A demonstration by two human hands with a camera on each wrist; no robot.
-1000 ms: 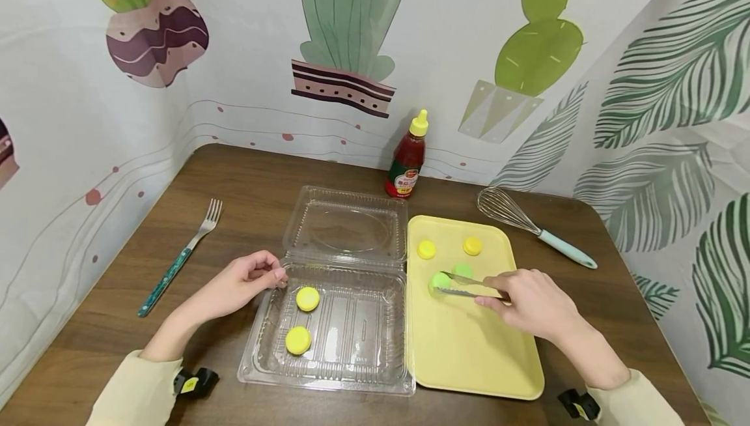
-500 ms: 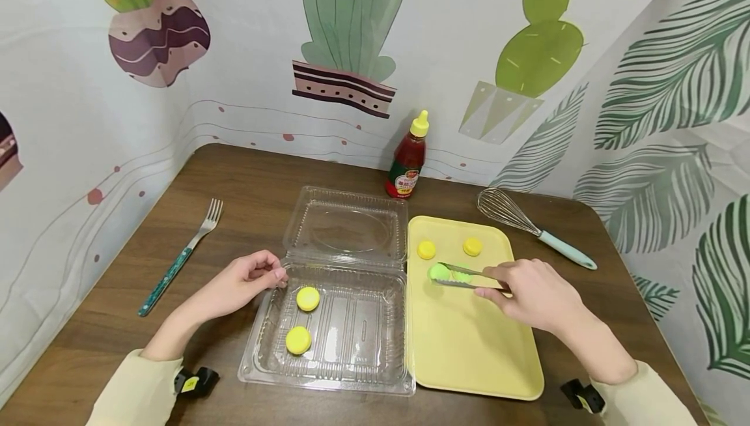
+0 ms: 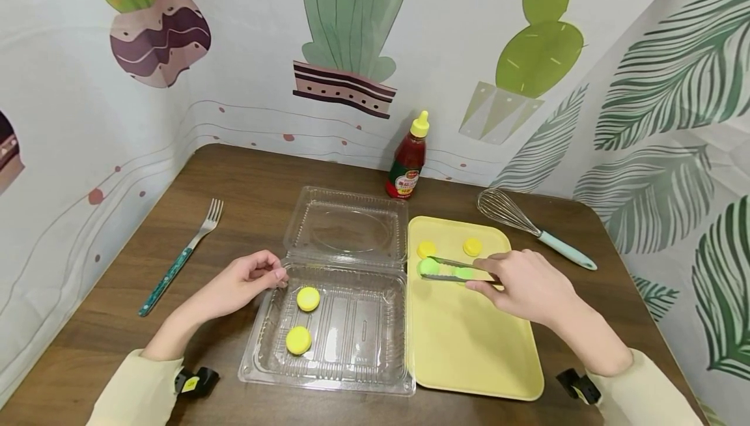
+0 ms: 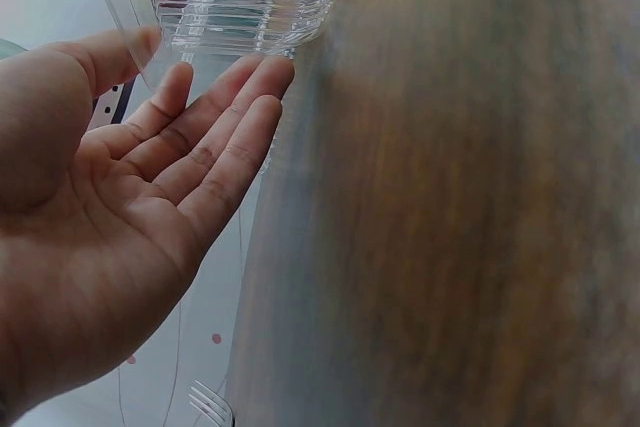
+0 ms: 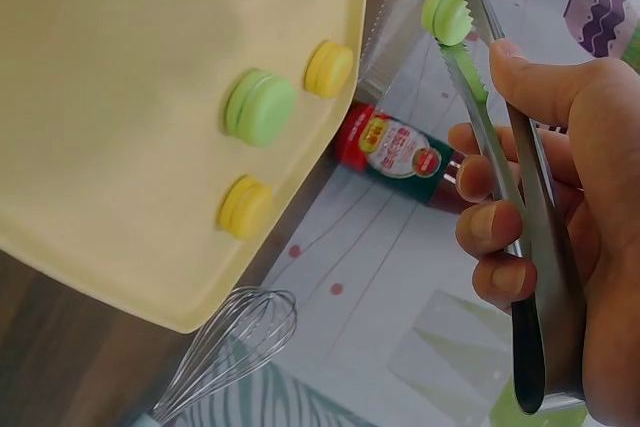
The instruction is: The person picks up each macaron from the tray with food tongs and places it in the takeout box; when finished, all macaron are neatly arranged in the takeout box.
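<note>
My right hand (image 3: 521,283) holds metal serrated tongs (image 5: 530,207), fingers and thumb wrapped round both arms. Between the tongs' tips is a green macaron (image 5: 447,10), raised above the yellow tray (image 3: 469,335). A second green macaron (image 5: 260,107) and two yellow macarons (image 5: 330,69) (image 5: 246,207) lie on that tray. At the left, my left hand (image 3: 249,283) pinches the rim of a clear plastic clamshell container (image 3: 351,383) near its hinge, with thumb and index finger. Two yellow macarons (image 3: 307,299) (image 3: 299,340) sit inside the container, whose lid (image 3: 346,227) is folded back.
A fork (image 3: 180,260) with a teal handle lies left of the container. Behind the lid stands a sauce bottle (image 3: 406,165) with a yellow cap. A whisk (image 3: 533,227) rests beyond the tray's right side, and a patterned cloth (image 3: 246,55) covers the wall.
My right hand has lifted the green macaron with the tongs and shifted it slightly back and left, away from the other green one. The left hand stays put.
</note>
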